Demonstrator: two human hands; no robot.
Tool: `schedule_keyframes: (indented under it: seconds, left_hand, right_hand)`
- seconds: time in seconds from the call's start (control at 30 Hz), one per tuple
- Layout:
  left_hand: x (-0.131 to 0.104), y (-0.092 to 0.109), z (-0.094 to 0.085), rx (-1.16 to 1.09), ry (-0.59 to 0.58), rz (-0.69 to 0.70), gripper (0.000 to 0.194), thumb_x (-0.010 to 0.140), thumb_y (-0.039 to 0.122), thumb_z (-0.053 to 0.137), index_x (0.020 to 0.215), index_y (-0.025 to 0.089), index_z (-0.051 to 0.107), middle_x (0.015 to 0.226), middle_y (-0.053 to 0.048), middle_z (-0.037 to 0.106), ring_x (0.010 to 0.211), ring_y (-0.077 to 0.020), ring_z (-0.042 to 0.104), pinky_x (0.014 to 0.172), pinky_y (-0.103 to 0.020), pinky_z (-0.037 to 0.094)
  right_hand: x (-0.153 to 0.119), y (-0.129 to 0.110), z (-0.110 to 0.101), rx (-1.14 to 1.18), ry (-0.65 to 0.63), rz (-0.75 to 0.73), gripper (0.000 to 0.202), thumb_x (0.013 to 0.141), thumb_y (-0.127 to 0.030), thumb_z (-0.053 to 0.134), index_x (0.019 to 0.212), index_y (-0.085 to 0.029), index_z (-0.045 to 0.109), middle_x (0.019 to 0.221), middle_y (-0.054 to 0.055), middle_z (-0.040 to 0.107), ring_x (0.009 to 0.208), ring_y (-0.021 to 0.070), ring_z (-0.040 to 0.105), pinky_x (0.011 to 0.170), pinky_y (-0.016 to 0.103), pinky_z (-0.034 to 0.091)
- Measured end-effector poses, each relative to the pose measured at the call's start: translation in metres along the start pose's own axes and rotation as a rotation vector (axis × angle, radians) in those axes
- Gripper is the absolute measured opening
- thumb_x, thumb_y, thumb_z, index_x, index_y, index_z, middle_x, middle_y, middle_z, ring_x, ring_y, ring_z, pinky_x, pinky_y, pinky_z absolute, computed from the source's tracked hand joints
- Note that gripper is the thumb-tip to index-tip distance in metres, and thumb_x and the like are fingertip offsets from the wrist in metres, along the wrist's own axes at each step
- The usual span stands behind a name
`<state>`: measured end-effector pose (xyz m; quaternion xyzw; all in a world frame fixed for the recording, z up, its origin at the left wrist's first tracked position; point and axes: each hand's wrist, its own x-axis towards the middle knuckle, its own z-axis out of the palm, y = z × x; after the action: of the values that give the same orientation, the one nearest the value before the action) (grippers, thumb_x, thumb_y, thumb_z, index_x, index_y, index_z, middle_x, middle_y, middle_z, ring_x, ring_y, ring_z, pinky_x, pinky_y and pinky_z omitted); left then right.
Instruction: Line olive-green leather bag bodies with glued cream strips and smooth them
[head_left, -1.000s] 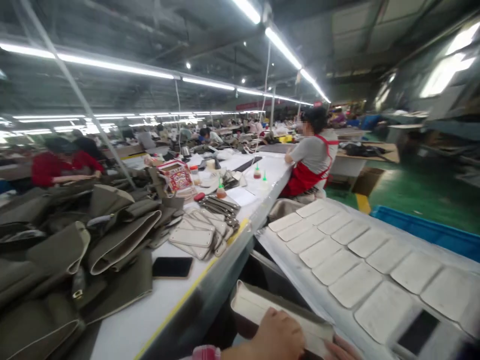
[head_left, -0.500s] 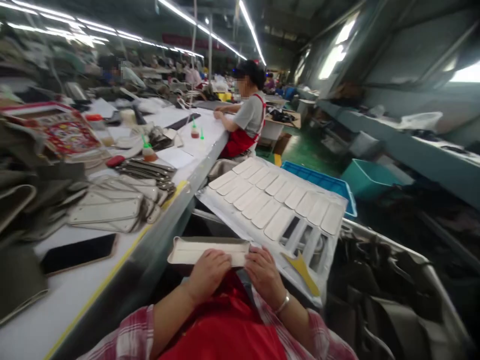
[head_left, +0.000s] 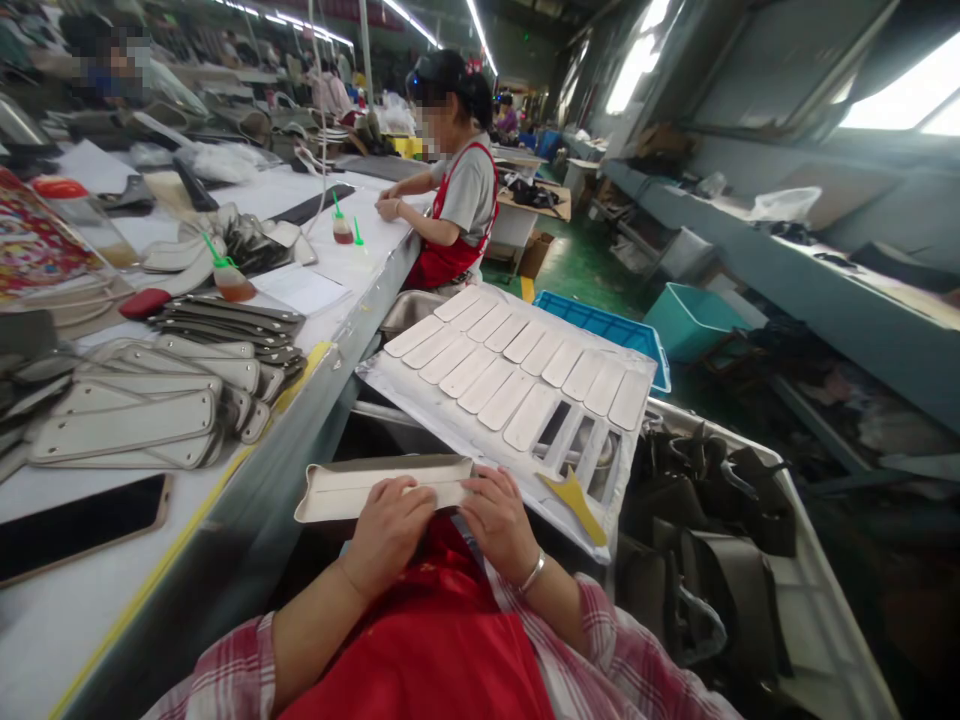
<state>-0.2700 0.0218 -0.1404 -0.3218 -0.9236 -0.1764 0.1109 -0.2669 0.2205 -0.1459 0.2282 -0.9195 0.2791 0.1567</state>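
A long, shallow bag part (head_left: 330,492), cream on the face toward me with a dark grey-green back edge, lies crosswise in front of my red apron. A seam line runs along its middle. My left hand (head_left: 391,535) is closed over its near edge, fingers pressed on the cream face. At its right end my right hand (head_left: 496,520) grips the corner, its fingers curled and the thumb mostly hidden. Just beyond is a board (head_left: 480,455) bearing rows of cream rounded strips (head_left: 480,372). On its near right corner rests a yellow scraper (head_left: 576,503).
On the left table are stacked strap pieces (head_left: 127,425), a phone (head_left: 82,525) and glue bottles (head_left: 232,280). A co-worker (head_left: 461,190) sits farther along the table. At right stands a bin of dark bags (head_left: 720,590); a blue crate (head_left: 600,325) is behind the board.
My view has turned, so the table and board appear farther left and the right-hand bin shows more. Both hands keep hold of the bag part; my left fingers have shifted slightly on it.
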Motion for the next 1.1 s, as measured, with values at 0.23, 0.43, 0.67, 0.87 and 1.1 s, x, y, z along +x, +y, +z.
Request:
schedule_keyframes:
  seconds: [0.23,0.43,0.67,0.87,1.1]
  left_hand:
    - [0.024,0.004,-0.013,-0.036,-0.228,-0.289,0.007,0.081,0.027,0.056,0.078,0.021,0.059,0.084,-0.002,0.058,0.085,-0.0204,0.049,0.071,-0.032,0.034]
    - [0.038,-0.001,-0.016,-0.082,-0.352,-0.351,0.009,0.075,0.028,0.060,0.075,0.019,0.056,0.081,-0.002,0.059,0.081,-0.0190,0.050,0.068,-0.029,0.033]
    - [0.046,0.006,-0.017,-0.048,-0.423,-0.361,0.010,0.077,0.030,0.058,0.076,0.020,0.056,0.083,-0.002,0.058,0.084,-0.0202,0.050,0.069,-0.031,0.035]
    - [0.057,0.005,-0.009,-0.068,-0.463,-0.355,0.013,0.076,0.032,0.056,0.072,0.020,0.058,0.081,-0.004,0.057,0.082,-0.0209,0.051,0.068,-0.031,0.037]
    - [0.061,-0.005,-0.006,-0.123,-0.484,-0.376,0.014,0.074,0.032,0.055,0.068,0.020,0.058,0.080,-0.004,0.058,0.081,-0.0205,0.051,0.068,-0.031,0.038]
  right_hand:
    - [0.004,-0.008,0.001,0.038,-0.053,0.266,0.005,0.076,-0.020,0.059,0.071,-0.021,0.061,0.113,0.003,0.057,0.120,0.0242,0.036,0.103,0.045,0.021]
    - [-0.002,-0.010,0.005,0.101,0.072,0.509,0.025,0.068,-0.024,0.064,0.089,-0.018,0.053,0.116,0.010,0.050,0.110,0.0228,0.043,0.094,0.038,0.034]
    - [0.003,-0.003,0.007,0.623,-0.408,1.014,0.035,0.080,-0.042,0.049,0.057,-0.015,0.051,0.044,-0.004,0.042,0.038,0.0084,0.038,0.041,0.022,0.029]
    - [0.013,-0.013,0.002,1.007,-0.395,1.288,0.037,0.089,-0.033,0.039,0.065,-0.011,0.056,0.048,0.001,0.055,0.033,0.0059,0.045,0.034,0.017,0.026]
    - [0.022,-0.020,0.005,1.168,-0.293,1.428,0.033,0.089,-0.031,0.042,0.072,-0.009,0.057,0.055,0.004,0.061,0.037,0.0071,0.051,0.035,0.016,0.032]
